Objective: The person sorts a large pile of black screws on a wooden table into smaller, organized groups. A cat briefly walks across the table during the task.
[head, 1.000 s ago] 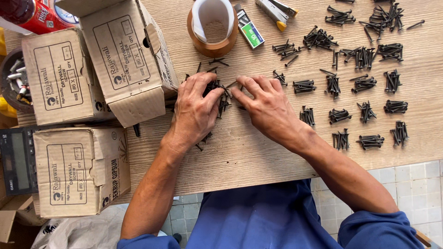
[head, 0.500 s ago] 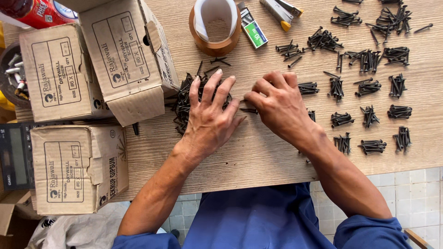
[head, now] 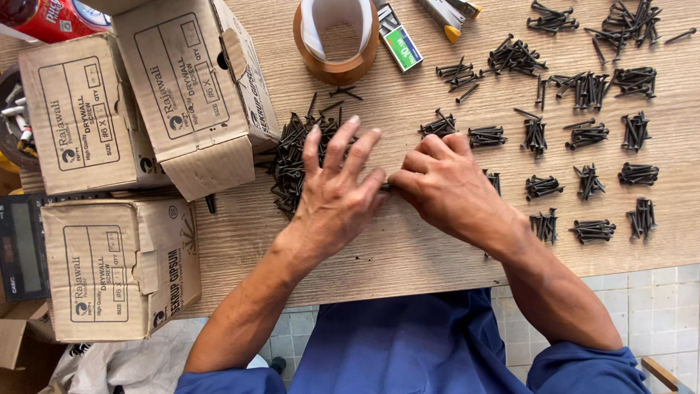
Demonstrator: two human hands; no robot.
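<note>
Left hand splayed flat on loose black screws; right hand pinching a few: light, stiff, sharp-tipped, likely best gripped mid-shank.

Wooden table — black screws, 3 cardboard boxes, tape roll.

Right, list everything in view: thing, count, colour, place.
screw pile: one, black, beside the boxes under the left fingers
screw bundles: many, black, in rows on the right
cardboard boxes: three, brown, left side
tape roll: one, brown, top centre
staple box: one, green, right of the tape
stapler: one, grey and yellow, top edge
calculator: one, dark, far left
table: one, light wood
left hand: flat, spread over the pile
right hand: curled, pinching screws
</note>
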